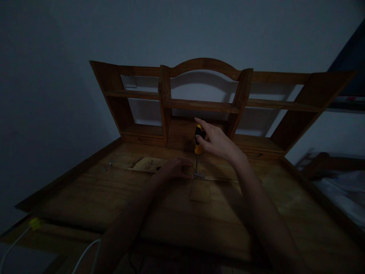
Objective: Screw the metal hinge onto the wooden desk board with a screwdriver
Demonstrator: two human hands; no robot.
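Observation:
My right hand [215, 140] is wrapped round the black and yellow handle of a screwdriver [198, 149], which stands nearly upright over the desk. Its shaft runs down to a small metal bracket [200, 176] at the far edge of a small flat wooden piece [200, 191]. From the left, my left hand [178, 168] reaches in low with bent fingers, thumb and fingertips at the bracket beside the screwdriver's tip. Dim light hides exactly how those fingers grip it. A thin wooden strip [234, 180] extends rightward from the bracket.
A flat board [145, 164] with a rough end lies left of my hands. Small metal parts [110, 164] sit farther left on the wooden desk [108, 198]. A wooden shelf unit [202, 105] stands along the back. White cable [85, 251] hangs at the front left.

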